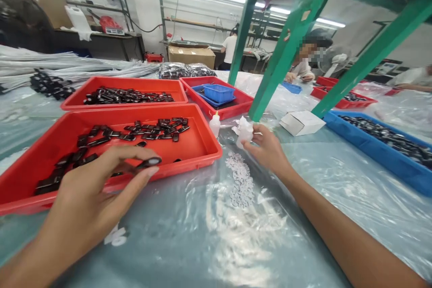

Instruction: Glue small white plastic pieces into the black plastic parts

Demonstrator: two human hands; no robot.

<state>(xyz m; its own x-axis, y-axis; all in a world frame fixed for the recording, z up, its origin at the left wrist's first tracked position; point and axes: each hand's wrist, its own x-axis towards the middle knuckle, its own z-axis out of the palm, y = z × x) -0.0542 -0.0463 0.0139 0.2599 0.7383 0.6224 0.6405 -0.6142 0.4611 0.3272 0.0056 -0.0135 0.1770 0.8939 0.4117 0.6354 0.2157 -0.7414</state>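
Note:
Between thumb and fingers, my left hand (97, 193) pinches a small black oblong part (150, 162) with a pale oval end. It is held over the front rim of a red tray (185, 153) where many similar black parts (158, 128) lie loose. My right hand (265, 146) is closed around a small white bottle (243, 132) with crumpled white material about its top. Beside it stands a squeeze bottle (215, 123) with a yellowish tip. Just below, small whitish clear pieces (240, 182) are spread on the plastic-covered table.
Behind are another red tray (128, 94) of black parts and a red tray (232, 105) holding a blue basket (219, 93). Green posts (290, 45) rise past a white box (301, 123). A blue tray (381, 144) sits right. A co-worker (303, 60) works across the table.

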